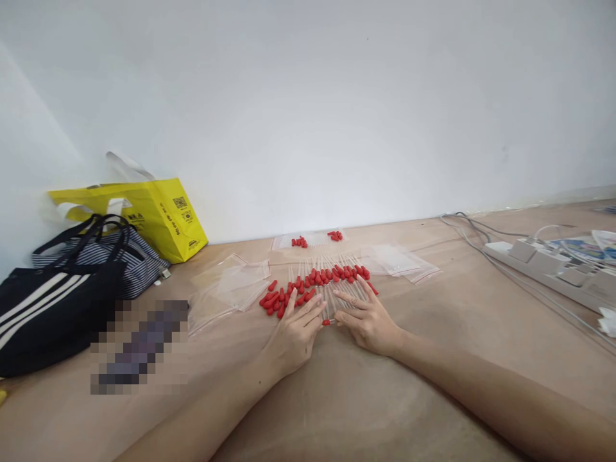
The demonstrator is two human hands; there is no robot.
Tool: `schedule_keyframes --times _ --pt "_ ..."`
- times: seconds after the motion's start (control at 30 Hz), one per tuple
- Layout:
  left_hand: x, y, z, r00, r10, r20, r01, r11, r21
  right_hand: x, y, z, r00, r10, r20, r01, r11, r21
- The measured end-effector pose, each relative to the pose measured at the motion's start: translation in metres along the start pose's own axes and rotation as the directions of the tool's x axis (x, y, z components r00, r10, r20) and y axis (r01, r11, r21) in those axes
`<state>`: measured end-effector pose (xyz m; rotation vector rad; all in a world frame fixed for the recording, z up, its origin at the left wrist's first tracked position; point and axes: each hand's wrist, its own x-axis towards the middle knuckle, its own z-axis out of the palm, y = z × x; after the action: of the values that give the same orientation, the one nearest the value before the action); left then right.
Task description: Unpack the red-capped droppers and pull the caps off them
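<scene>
1. The left hand (301,328) lies palm down at the near left edge of a fan of thin, pale, straight sticks (342,296); its fingers are extended and slightly parted. The thumb is hidden, so I cannot tell whether it grips anything.
2. The right hand (369,323) faces it from the other side, its fingers spread over the sticks. Whether thumb and fingers pinch one, I cannot tell.
3. One small red piece (326,322) sits between the two hands, at the near end of the sticks.
4. Beyond the fingers, a crowded row of glossy red drop-shaped heads (332,275) runs across the sticks.
5. A loose heap of red drop-shaped pieces (272,303) lies just left of the row, near the left hand.
6. Clear flat plastic bags (238,283) overlap on the left; more transparent plastic bags with red seal lines (402,262) lie on the right.
7. Farther back, near the white wall (356,115), two small red clusters (335,236) lie on another clear bag.
8. All this rests on a tan tabletop (481,314).
</scene>
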<state>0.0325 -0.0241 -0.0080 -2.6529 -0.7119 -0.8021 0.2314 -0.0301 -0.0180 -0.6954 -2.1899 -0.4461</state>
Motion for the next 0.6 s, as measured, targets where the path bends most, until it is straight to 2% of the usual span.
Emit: schedule_keyframes --times 0.17,0.43,0.6 --pt "-0.0012 -0.0009 0.0019 0.999 0.017 -0.028 -0.017 1.000 0.004 -0.0027 0.0010 0.0008 1.000 -0.006 0.027 0.005 1.000 0.022" --pt "0.0007 0.0031 -0.0029 1.000 0.012 -0.007 -0.012 1.000 -0.001 -0.0028 0.0012 0.0016 0.999 -0.009 0.036 0.007 0.998 0.055" --pt "-0.0064 -0.0063 -0.0024 0.999 -0.033 -0.008 0.033 0.999 0.003 -0.0078 0.0063 -0.0008 1.000 0.016 0.008 -0.016 0.999 0.043"
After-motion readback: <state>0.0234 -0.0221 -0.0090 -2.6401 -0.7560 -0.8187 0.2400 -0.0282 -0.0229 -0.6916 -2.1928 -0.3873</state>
